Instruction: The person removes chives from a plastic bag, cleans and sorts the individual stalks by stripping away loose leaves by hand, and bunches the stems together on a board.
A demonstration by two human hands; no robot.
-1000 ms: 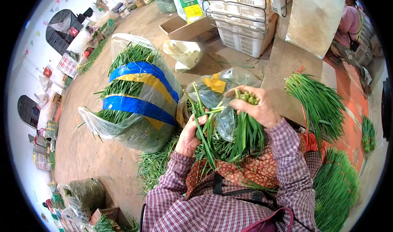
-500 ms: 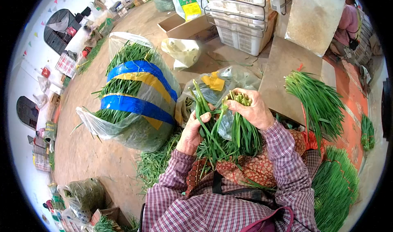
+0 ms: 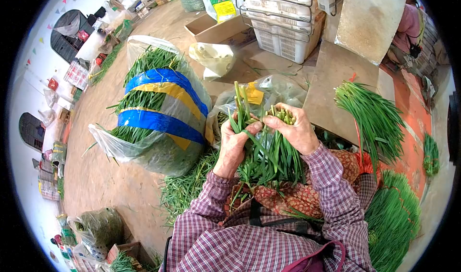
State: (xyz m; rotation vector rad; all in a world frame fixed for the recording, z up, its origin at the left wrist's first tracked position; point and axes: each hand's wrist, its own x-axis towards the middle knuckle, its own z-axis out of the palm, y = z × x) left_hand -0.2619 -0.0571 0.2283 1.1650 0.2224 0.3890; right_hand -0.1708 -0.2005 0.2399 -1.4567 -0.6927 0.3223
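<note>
My right hand point(image 3: 297, 130) is wrapped round a bunch of green stalks point(image 3: 283, 159), its cut pale ends at the top and the leaves hanging down. Close against it, my left hand point(image 3: 233, 145) grips a few thicker stalks point(image 3: 244, 101) that point up between thumb and fingers. The thumbs of both hands nearly meet. Behind the hands lies a clear plastic bag with a yellow patch point(image 3: 254, 94). Loose green leaves point(image 3: 185, 190) lie on the floor below left.
A large bag of greens with blue tape point(image 3: 163, 121) stands on the left. White crates point(image 3: 278, 46) and a cardboard box point(image 3: 216, 32) are behind. A tied bunch point(image 3: 370, 113) rests on a board at right, above a big green pile point(image 3: 394, 224). Another person point(image 3: 408, 27) is at upper right.
My left hand has moved right and up, close to my right hand. The stalks in it now stand more upright. My right hand has come slightly left and keeps its bunch.
</note>
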